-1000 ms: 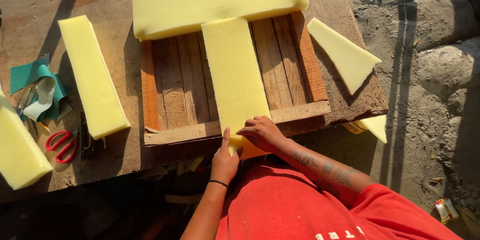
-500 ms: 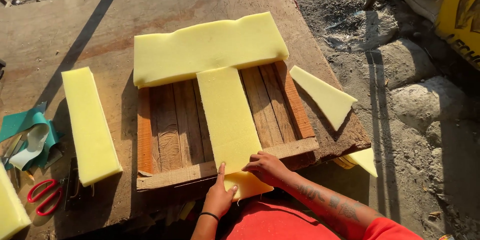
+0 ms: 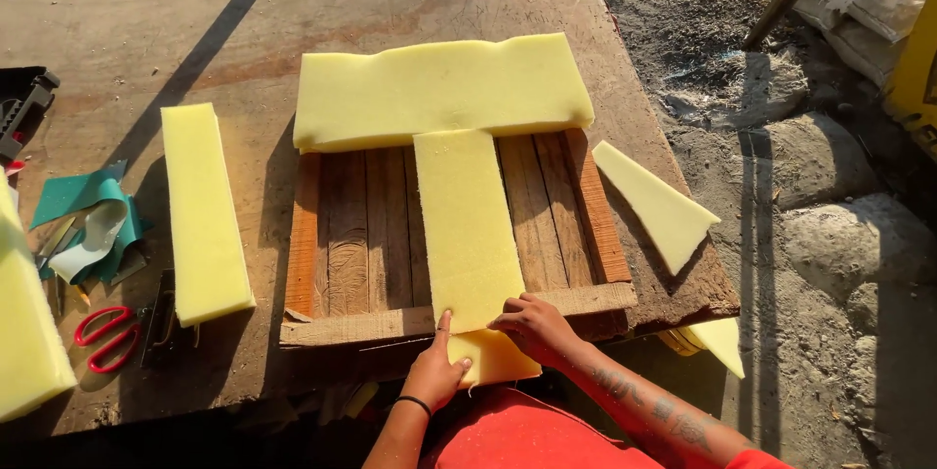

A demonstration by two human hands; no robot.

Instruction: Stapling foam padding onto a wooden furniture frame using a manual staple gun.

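A long yellow foam strip [image 3: 467,225] lies down the middle of a slatted wooden frame [image 3: 356,235] on a big wooden table [image 3: 146,49]. Its near end folds over the frame's front rail. My left hand [image 3: 436,371] grips that hanging end from below, index finger pointing up along the strip's edge. My right hand [image 3: 532,325] presses the foam down on the rail. A wide yellow foam slab [image 3: 439,90] covers the far part of the frame.
Another foam strip [image 3: 202,212] lies left of the frame, a bigger block [image 3: 27,332] at the far left edge. Red scissors [image 3: 102,335], teal sheet scraps [image 3: 83,220] and a black tool [image 3: 24,103] sit on the left. Two triangular foam offcuts [image 3: 656,203] [image 3: 717,340] lie right. Dirt ground beyond.
The view has tilted up and away, showing more of the table's far side. Both hands stay at the foam strip's near end, which now hangs further over the rail.
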